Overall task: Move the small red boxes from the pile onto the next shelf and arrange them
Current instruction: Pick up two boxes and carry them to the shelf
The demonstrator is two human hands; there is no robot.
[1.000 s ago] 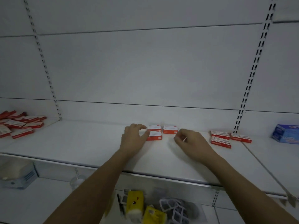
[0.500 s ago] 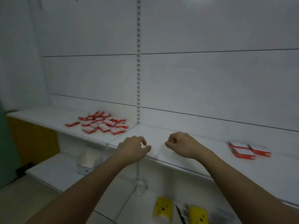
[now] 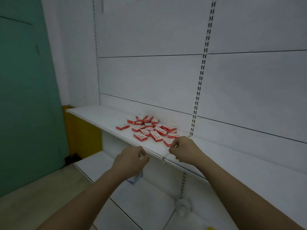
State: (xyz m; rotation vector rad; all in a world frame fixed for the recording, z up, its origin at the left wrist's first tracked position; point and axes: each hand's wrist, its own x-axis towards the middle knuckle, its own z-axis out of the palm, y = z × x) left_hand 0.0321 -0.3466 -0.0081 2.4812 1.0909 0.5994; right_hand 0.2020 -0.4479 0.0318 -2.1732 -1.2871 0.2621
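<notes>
Nearest me, my left hand [image 3: 131, 161] hung in front of the shelf edge [image 3: 116, 133], fingers loosely curled around nothing. My right hand [image 3: 184, 151] was further in, over the front of the shelf, fingers also loosely curled and empty, its fingertips just beside the closest red box [image 3: 168, 141]. Beyond it, up and to the left, lay the pile of small red boxes [image 3: 149, 128], flat and pointing every which way. I judged the right hand nearer, with that closest box lying roughly across its reach.
</notes>
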